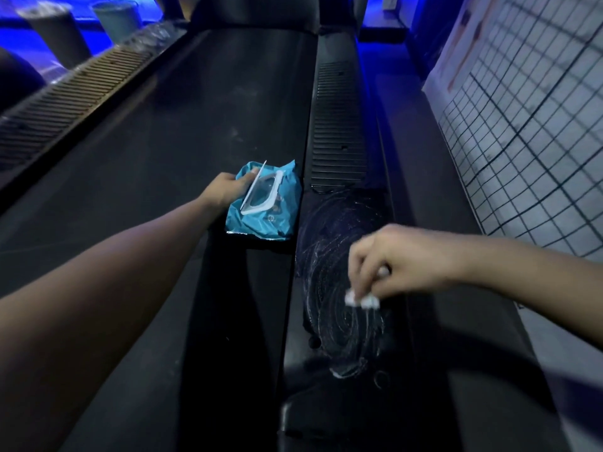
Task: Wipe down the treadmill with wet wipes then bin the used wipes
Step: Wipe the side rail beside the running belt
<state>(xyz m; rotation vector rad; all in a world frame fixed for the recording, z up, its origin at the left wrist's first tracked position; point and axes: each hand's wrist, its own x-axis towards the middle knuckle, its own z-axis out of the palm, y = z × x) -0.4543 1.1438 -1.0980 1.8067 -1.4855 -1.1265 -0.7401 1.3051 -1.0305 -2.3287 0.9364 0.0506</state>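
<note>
Head view: the treadmill belt [195, 125] runs away from the camera, with a ribbed side rail on the left [75, 89] and another on the right [339, 125]. The right hand [401, 259] hangs over the near stretch of the right rail, its fingertips pinched together on a small crumpled white wipe [362, 301]. I cannot tell whether the wipe touches the rail. Just beside it, wet swirl marks [332, 288] cover the smooth near part of that rail, so this patch looks wiped already. The ribbed part further along shows no such marks, nor does the belt or the left rail; most of the machine seems left to do.

The left hand [225, 189] grips a teal wipes pack [270, 220] lying at the right edge of the belt, with its white lid [254, 187] flipped up. Two bins [117, 17] stand beyond the far left rail, well apart from the wipe, so binning is not yet done.
</note>
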